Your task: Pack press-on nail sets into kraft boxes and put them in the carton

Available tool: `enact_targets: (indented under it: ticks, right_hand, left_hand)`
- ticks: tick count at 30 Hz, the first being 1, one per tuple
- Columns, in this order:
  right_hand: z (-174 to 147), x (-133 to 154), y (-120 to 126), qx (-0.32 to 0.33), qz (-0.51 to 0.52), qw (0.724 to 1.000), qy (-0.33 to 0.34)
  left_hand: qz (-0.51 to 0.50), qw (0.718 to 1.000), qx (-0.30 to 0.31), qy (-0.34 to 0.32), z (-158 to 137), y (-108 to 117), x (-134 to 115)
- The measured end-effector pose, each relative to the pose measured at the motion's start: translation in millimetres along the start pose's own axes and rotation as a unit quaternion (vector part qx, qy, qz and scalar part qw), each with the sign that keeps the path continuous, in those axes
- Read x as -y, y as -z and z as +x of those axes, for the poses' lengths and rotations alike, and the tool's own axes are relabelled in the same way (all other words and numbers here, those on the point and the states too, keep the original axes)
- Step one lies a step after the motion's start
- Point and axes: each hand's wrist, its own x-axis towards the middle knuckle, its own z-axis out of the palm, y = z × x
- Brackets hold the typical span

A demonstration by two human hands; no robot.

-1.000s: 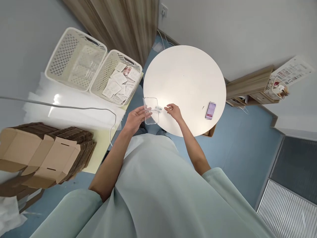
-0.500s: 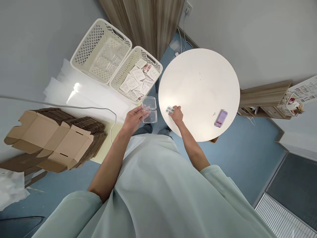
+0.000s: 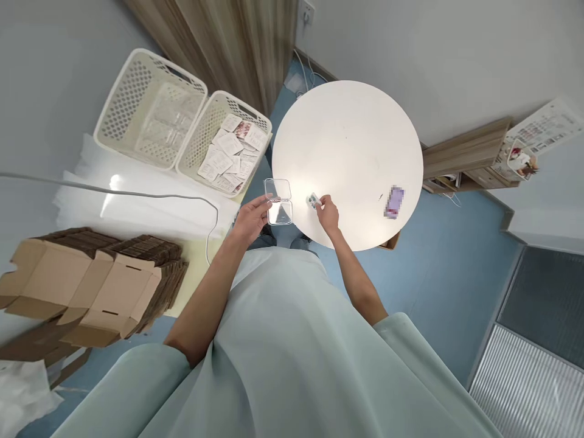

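My left hand [image 3: 250, 220] pinches a clear plastic hinged box [image 3: 280, 214] by its left side. The box hangs open, with its two halves one above the other, at the left edge of the round white table [image 3: 349, 146]. Over the same table, my right hand [image 3: 328, 215] grips a small white piece with dark green round spots [image 3: 312, 199] between thumb and fingers. That piece is tilted, and its exact kind is too small to make out. Both hands are closed on what they hold.
A blurred-out purple item [image 3: 394, 202] lies on the table's right side. To the left stand a white basket of printed cards [image 3: 194, 159], another basket with clear plastic boxes [image 3: 125, 143], and stacked flattened cardboard boxes [image 3: 114, 292]. A grey cable [image 3: 159, 196] crosses that side.
My right hand has tilted the white piece and seems to have raised it off the tabletop. The clear box is closer to the table, overlapping its left edge. The whole view has shifted.
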Motion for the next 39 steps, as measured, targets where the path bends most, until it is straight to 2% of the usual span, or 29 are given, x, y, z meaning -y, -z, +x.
enact_targets:
  ticks: [4,8,10,13,18,21,27,32,39]
  right_hand:
    - [-25.4,-6.5,49.2,-0.069,0.115,0.991,0.001]
    - [-49.8,-9.5,98.0,-0.119,0.223,0.967,0.021]
    - [-59.5,-9.7,116.6,-0.12,0.267,0.955,0.04]
    - [-69.7,-9.4,133.8,-0.088,0.311,0.943,0.078]
    - [-76.5,-14.3,143.0,-0.016,0.31,0.943,0.117]
    - [-77.2,-22.4,145.2,0.002,0.279,0.95,0.137]
    - [-80.1,-38.2,147.2,-0.001,0.216,0.963,0.162]
    - [-86.1,-40.4,147.3,-0.02,0.158,0.968,0.194]
    - [-92.6,-35.2,148.7,-0.028,0.055,0.982,0.176]
  left_hand:
    - [0.002,0.999,0.034,0.019,6.5,-34.2,0.2]
    - [0.029,0.996,0.082,0.034,11.3,-69.8,4.9]
    - [0.04,0.992,0.11,0.038,13.0,-85.7,9.0]
    - [0.049,0.988,0.139,0.048,15.9,-105.9,16.6]
    - [0.053,0.982,0.17,0.061,22.1,-131.0,29.8]
    - [0.058,0.981,0.174,0.064,22.1,-141.6,34.6]
    - [0.06,0.979,0.183,0.064,14.8,-154.7,37.0]
    - [0.058,0.979,0.186,0.064,8.9,-160.0,36.8]
    - [0.058,0.98,0.179,0.063,3.9,-161.8,37.6]
